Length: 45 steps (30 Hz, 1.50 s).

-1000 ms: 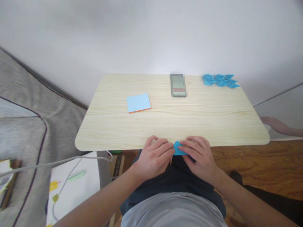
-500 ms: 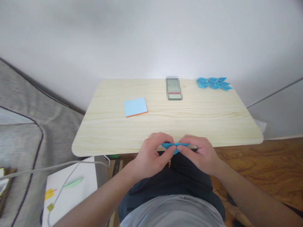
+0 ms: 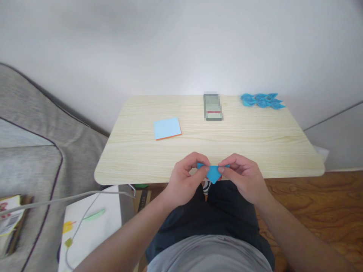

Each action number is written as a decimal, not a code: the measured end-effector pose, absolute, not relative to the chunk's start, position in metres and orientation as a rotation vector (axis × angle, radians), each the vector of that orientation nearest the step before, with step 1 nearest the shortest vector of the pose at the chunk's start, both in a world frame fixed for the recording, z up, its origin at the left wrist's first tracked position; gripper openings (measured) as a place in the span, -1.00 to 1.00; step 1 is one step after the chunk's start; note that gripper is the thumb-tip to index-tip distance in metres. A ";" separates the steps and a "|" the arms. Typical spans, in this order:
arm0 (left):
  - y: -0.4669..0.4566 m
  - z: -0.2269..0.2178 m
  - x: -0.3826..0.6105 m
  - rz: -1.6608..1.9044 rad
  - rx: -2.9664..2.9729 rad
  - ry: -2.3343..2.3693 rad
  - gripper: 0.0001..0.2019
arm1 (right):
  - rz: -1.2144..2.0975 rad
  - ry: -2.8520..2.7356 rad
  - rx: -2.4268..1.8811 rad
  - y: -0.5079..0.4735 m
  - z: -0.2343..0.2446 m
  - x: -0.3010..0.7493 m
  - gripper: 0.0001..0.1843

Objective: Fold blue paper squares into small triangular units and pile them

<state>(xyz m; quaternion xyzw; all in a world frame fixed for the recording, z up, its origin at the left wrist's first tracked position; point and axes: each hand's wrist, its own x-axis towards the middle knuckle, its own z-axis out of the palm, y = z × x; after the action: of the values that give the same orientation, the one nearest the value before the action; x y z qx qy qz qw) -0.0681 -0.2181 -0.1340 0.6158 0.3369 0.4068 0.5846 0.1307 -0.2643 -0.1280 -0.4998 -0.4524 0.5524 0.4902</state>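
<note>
A small folded piece of blue paper [image 3: 213, 174] is held at the front edge of the table, its point facing down toward my lap. My left hand [image 3: 188, 177] pinches its left side between thumb and fingers. On the right side, my right hand [image 3: 244, 175] grips it the same way, thumb nearest me. Parts of both paper corners are hidden by the fingers. Farther back lies a stack of square paper [image 3: 167, 128], light blue on top with an orange edge. Several folded blue paper pieces [image 3: 262, 101] rest in a cluster at the back right.
The pale wooden table [image 3: 136, 158] stands against a white wall. A blurred-out phone-like device [image 3: 213, 107] lies near its back edge. At left are a grey sofa [image 3: 79, 158], a cable [image 3: 85, 194] and a white surface [image 3: 110, 215] below the table.
Both hands have raised and tilted the folded blue paper, so its flat pointed face now shows more. The whole view has shifted slightly, placing the table farther right.
</note>
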 end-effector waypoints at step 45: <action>-0.025 0.019 -0.041 1.459 1.800 0.732 -0.88 | 0.301 -1.445 -1.129 -0.078 0.025 0.165 -0.89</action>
<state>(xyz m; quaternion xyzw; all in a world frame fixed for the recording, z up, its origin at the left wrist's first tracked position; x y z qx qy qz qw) -0.0409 -0.0255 0.0190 0.6943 0.2825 0.5628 0.3483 0.1653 -0.0782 0.0254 -0.4867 -0.6228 0.1300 0.5986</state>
